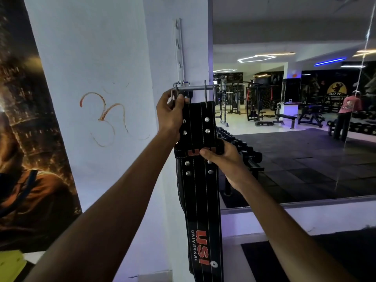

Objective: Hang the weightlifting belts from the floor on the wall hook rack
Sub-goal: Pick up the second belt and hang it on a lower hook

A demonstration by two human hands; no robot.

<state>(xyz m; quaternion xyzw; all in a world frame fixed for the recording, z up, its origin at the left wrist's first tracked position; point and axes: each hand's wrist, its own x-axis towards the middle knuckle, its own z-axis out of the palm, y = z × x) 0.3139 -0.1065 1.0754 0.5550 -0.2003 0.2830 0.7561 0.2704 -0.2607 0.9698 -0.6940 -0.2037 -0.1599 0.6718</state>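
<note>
belt (196, 127) hangs against the pillar below the hook rack (179, 47), left hand (171, 112) pinching its buckle (192, 89) up at a hook, seemingly to catch it, right hand (220, 157) closed on the strap, steadying it.

A gym: weight machines (252, 102), dumbbell rack (244, 151), mirror (305, 159).

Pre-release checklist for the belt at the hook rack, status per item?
1. Left hand has a grip on the belt top, by the buckle: ok.
2. Right hand holds the belt at its loop, lower down: ok.
3. Buckle seated over a hook of the hook rack: cannot tell, the hand covers the contact.
4. Upper hooks on the rack free: ok.
5. Belt hangs straight, untwisted, logo outward: ok.
6. Belt tail off the floor: cannot tell, out of frame.
</note>
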